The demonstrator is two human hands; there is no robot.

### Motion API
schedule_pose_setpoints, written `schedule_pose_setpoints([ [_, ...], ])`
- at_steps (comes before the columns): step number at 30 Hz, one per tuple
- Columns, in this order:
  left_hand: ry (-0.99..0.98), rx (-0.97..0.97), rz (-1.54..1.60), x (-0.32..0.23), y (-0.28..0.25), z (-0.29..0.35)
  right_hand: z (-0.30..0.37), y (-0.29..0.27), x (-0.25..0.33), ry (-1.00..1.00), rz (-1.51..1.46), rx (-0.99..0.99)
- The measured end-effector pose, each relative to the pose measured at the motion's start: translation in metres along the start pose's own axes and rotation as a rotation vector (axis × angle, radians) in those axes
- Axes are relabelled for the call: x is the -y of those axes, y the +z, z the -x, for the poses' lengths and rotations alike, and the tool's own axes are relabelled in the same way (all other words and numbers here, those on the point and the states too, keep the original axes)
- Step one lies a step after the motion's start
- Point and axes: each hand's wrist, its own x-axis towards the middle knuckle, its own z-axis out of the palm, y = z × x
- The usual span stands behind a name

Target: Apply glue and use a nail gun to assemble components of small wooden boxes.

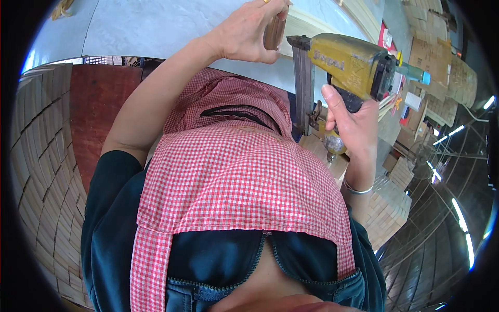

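Observation:
My left hand (241, 34) is closed around a short brown wooden piece (274, 34) at the top middle, above the grey work table (145, 26). To its right, my right hand (356, 122) grips the handle of a yellow and black nail gun (345, 60). The gun's nose points left and sits close to the wooden piece, with a small gap showing between them. Its long grey magazine runs down toward my apron. A teal hose fitting (416, 74) sticks out at the gun's rear. The far ends of my left fingers are cut off by the picture's upper edge.
Pale wooden strips (358, 15) lie on the table behind the gun. A wall of stacked wood (39, 156) stands at my left beside a reddish-brown board (101, 114). Cardboard boxes (429, 62) and more stacked wooden blocks (384, 210) fill the right side.

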Motion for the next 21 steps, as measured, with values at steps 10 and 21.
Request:
schedule_pose_setpoints([
  [10,-0.021,-0.013,0.060,0.001,-0.004,0.002,-0.019,0.002,0.008,0.034,0.110,0.049],
  [21,-0.066,-0.007,-0.086,0.001,-0.012,0.018,-0.037,-0.002,0.028,0.009,0.160,0.080],
])
